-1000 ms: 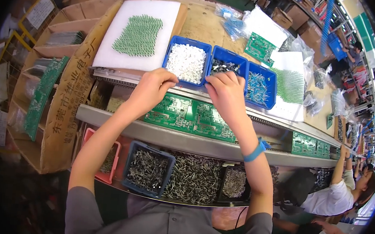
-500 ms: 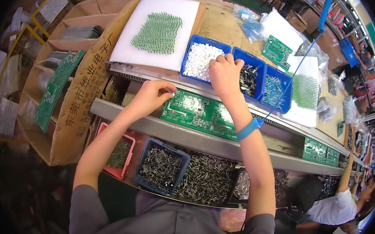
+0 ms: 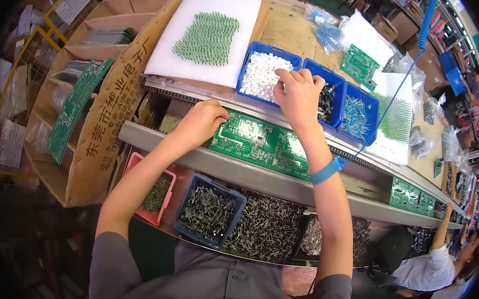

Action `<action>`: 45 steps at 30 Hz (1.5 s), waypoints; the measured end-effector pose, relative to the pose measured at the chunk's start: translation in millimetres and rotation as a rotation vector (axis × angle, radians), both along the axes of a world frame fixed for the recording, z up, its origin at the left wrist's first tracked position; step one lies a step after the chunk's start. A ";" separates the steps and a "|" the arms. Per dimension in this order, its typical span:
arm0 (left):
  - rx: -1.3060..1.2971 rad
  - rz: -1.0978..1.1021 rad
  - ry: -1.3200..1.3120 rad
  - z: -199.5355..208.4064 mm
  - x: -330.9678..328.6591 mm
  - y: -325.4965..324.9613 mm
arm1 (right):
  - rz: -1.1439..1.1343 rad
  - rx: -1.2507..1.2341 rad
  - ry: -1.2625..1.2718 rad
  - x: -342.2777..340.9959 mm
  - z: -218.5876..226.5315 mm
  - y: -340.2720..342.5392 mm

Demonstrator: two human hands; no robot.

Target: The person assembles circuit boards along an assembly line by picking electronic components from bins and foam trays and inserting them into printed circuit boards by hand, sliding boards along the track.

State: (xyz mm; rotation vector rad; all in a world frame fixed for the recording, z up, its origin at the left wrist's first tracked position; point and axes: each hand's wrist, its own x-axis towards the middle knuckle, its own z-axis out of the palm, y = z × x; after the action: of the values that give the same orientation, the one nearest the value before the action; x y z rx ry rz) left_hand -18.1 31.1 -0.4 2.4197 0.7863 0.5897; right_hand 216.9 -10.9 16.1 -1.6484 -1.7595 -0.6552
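A green circuit board lies in the conveyor rail in front of me. My left hand is at its upper left corner, with thumb and forefinger pinched together against the board's edge; whatever they hold is hidden. Over the right side of a blue bin of small white plastic connectors is my right hand. Its fingers are curled, the fingertips among or just above the connectors, and I cannot make out a part between them. A blue wrist strap with a coiled cord circles my right wrist.
Beside the white parts stand blue bins of black parts and blue-bodied parts. White foam carries green pins. Nearer me are a pink bin and a dark blue bin of components. A cardboard box holds boards at left; co-workers sit at right.
My left thumb and forefinger have closed together at the board's corner. My right hand has turned slightly, its fingertips now lower over the white connectors. The whole view has shifted a little.
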 end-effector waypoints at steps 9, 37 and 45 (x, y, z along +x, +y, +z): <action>0.003 0.015 0.015 -0.5 1.8 -2.8 | 0.055 -0.038 0.081 2.1 20.9 -32.8; 0.205 -0.272 0.123 15.2 14.6 -92.8 | 0.254 -0.585 0.408 9.0 -9.7 -99.8; 0.231 -0.333 0.256 17.8 20.0 -95.2 | 0.240 -0.567 0.094 6.0 -9.5 -98.1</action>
State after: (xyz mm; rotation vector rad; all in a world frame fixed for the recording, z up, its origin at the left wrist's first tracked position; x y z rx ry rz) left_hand 1.9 -64.1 17.4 2.7970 0.4101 0.2545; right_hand 222.9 -109.0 6.7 -1.7366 -2.1532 0.0451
